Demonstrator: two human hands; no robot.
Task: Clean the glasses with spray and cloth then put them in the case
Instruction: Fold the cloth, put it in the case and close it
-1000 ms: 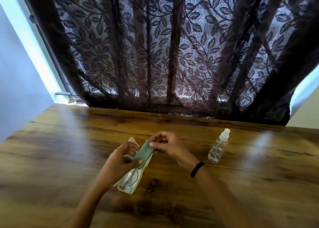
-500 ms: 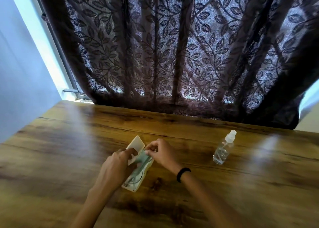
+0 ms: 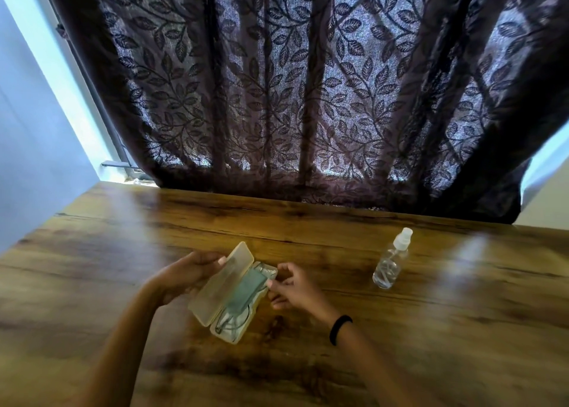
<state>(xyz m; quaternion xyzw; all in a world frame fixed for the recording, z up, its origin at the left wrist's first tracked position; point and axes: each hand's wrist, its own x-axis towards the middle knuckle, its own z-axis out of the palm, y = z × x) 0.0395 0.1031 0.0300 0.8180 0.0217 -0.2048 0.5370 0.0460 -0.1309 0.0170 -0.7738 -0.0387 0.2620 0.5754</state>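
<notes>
A pale translucent glasses case point(image 3: 215, 296) lies open on the wooden table point(image 3: 431, 329). Inside its tray the thin-framed glasses point(image 3: 229, 325) lie under a folded green cloth point(image 3: 248, 288). My left hand point(image 3: 184, 276) holds the raised lid by its far edge, thumb and fingers on it. My right hand point(image 3: 292, 288) rests at the case's right rim, fingertips touching the edge beside the cloth. A clear spray bottle point(image 3: 391, 263) with a white nozzle stands upright to the right, apart from both hands.
A dark leaf-patterned curtain point(image 3: 292, 99) hangs along the table's far edge. A pale wall point(image 3: 27, 160) stands on the left, close to the table's left corner.
The green cloth went from between both hands down into the case on top of the glasses. My left hand shifted onto the lid and my right hand drew back to the case's rim.
</notes>
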